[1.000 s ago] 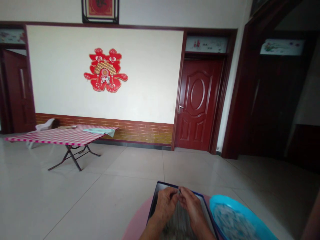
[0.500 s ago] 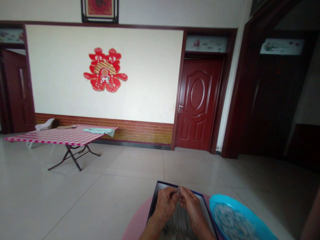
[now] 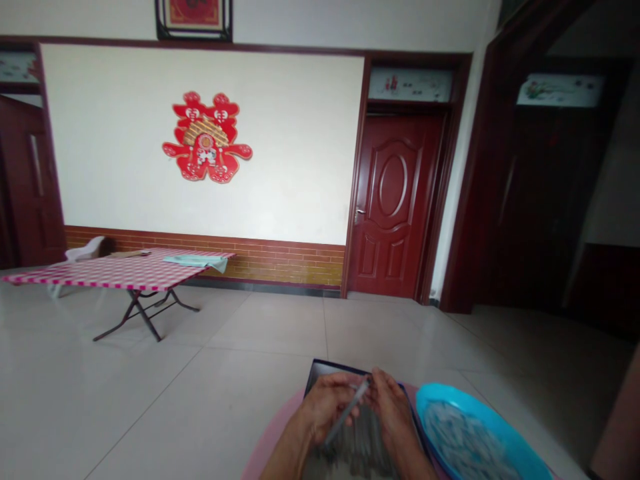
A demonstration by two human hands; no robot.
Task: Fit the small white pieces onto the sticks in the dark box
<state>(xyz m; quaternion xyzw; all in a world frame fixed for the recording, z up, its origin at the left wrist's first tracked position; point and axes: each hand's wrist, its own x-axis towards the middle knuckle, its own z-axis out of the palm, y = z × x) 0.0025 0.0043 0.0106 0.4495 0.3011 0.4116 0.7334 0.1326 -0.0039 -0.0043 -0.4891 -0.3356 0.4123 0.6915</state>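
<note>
A slim, greyish, see-through stick (image 3: 349, 412) slants between my two hands, blurred, its exact kind unclear. My right hand (image 3: 393, 408) pinches its upper end between thumb and fingers. Curled around its middle, the fingers of my left hand (image 3: 323, 405) appear to grip it too. Below both hands lies a shallow box (image 3: 334, 366) with a dark blue rim. Inside it, many similar slim grey sticks (image 3: 367, 443) lie side by side, partly covered by my hands and forearms.
A bright blue basin (image 3: 434, 393) holding a heap of small pale pieces (image 3: 465, 443) stands right of the box. Both rest on a pink round surface (image 3: 273, 443). Farther off are a checked folding table (image 3: 115, 270), a white chair (image 3: 86, 249) and a red door (image 3: 393, 207).
My hands have moved slightly apart, the right one a little to the right. The slim stick now shows slanting between them; before, only a small tip was visible at my fingertips.
</note>
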